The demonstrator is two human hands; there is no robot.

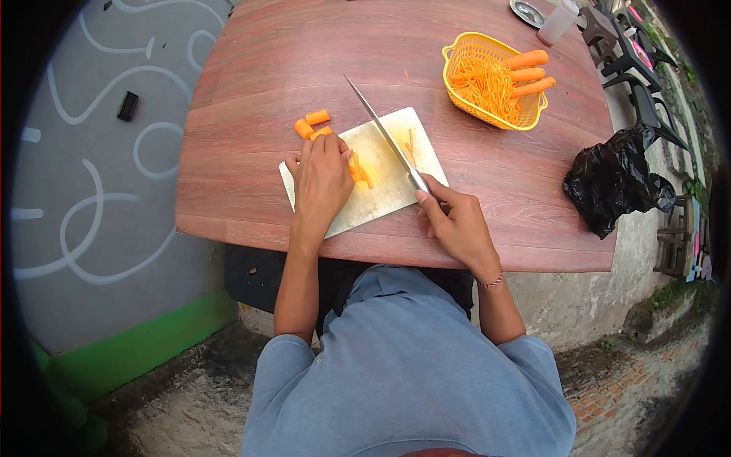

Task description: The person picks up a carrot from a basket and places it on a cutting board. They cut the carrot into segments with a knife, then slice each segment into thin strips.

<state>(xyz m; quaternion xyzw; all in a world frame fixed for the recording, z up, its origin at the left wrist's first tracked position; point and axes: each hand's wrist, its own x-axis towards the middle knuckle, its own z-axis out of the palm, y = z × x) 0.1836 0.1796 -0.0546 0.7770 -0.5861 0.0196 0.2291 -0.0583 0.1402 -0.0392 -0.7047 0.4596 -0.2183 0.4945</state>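
My right hand (457,221) grips the handle of a knife (384,133), its long blade pointing up and left across a white cutting board (392,198). My left hand (324,171) is on the left part of the board, fingers bent and pressed over carrot that is mostly hidden beneath them. Cut carrot strips (362,171) stick out beside that hand. More thin carrot strips (410,146) lie to the right of the blade. Just beyond my left fingertips, several short carrot chunks (304,128) rest at the board's upper left edge.
A yellow basket (476,114) holds shredded carrot and whole carrots (527,75) on the reddish wooden table (251,152). A black plastic bag (609,183) sits at the right edge. A bottle (558,23) and metal ashtray-like dish (527,12) stand at the far right, near chairs (647,107).
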